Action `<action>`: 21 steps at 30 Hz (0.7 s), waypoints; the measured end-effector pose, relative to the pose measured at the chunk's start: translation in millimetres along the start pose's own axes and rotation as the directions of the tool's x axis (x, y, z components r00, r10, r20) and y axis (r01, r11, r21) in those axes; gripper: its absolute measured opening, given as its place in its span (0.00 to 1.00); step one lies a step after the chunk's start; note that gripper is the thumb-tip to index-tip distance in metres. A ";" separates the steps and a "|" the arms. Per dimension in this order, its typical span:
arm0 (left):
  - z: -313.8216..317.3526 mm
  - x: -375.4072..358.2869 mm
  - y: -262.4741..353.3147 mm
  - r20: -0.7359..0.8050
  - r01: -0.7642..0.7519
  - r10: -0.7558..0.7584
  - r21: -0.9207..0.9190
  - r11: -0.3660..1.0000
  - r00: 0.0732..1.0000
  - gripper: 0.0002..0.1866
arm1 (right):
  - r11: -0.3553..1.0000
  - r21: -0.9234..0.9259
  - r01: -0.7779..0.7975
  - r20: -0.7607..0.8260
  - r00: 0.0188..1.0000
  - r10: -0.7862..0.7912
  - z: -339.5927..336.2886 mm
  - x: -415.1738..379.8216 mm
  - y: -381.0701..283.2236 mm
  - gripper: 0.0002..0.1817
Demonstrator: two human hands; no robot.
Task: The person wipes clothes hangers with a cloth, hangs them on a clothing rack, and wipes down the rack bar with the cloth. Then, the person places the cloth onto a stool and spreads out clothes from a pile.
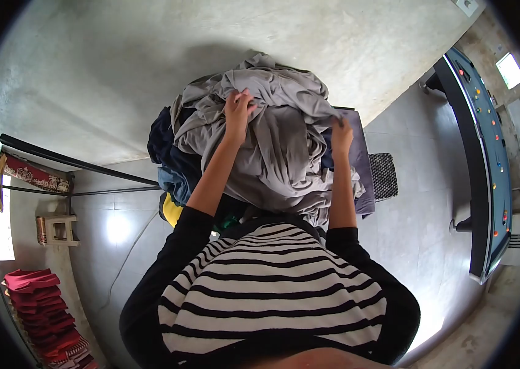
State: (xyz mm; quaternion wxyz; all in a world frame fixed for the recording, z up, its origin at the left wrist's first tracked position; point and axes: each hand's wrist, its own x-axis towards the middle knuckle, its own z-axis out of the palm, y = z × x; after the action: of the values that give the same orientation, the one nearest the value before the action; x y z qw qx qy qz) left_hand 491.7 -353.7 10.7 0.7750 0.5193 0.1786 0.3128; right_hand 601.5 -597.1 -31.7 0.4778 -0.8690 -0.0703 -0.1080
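Note:
A large crumpled grey cloth point(278, 138) lies on top of a heap in front of me. My left hand point(239, 109) is on its upper left part, fingers curled and partly apart, with folds of the cloth beside them. At the right, my right hand point(342, 133) is closed on an edge of the grey cloth, which is drawn up towards it. Dark blue clothes point(174, 144) and a yellow piece point(171, 211) show under the heap on the left. A flat purple-grey surface point(361, 160) shows beyond my right hand.
A pool table point(495, 154) with balls stands at the right. A dark woven mat or seat point(385, 176) is nearer. On the left are a black metal frame point(81, 163), a small stool point(57, 230) and stacked red clothes point(41, 313). A bare wall point(118, 74) rises behind the heap.

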 end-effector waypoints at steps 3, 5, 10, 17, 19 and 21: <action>-2.7 13.6 13.8 0.013 -0.097 0.096 0.055 0.994 0.995 0.16 | 0.777 0.591 -0.218 0.062 0.972 0.225 -10.8 31.8 -19.0 0.19; -1.4 29.0 25.8 0.023 -0.131 0.129 0.085 0.988 0.991 0.15 | 0.513 0.821 -0.249 0.176 0.967 0.186 -32.0 47.7 -52.2 0.17; 23.4 52.7 97.3 -0.022 -0.078 0.078 -0.014 0.997 0.997 0.12 | 0.221 0.953 -0.208 0.231 0.969 -0.087 -57.3 87.4 -94.3 0.15; 16.9 74.8 150.9 0.172 0.013 0.060 -0.393 0.919 0.983 0.11 | -0.245 0.876 -0.415 0.210 0.786 -0.582 -84.2 82.5 -136.6 0.21; 12.9 60.8 145.0 0.189 0.028 0.061 -0.438 0.899 0.980 0.12 | -0.175 0.929 -0.327 0.234 0.882 -0.410 -74.2 67.7 -135.9 0.23; 1.6 45.7 129.3 0.190 0.110 -0.015 -0.501 0.859 0.982 0.12 | -0.143 0.923 -0.357 0.300 0.900 -0.315 -63.2 47.0 -125.7 0.26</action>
State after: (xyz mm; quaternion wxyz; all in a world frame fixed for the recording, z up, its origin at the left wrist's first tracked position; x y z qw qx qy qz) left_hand 487.8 -289.9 132.0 0.9071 0.3163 0.0360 0.2752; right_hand 611.0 -582.6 115.6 0.9371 -0.1993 -0.2162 0.1881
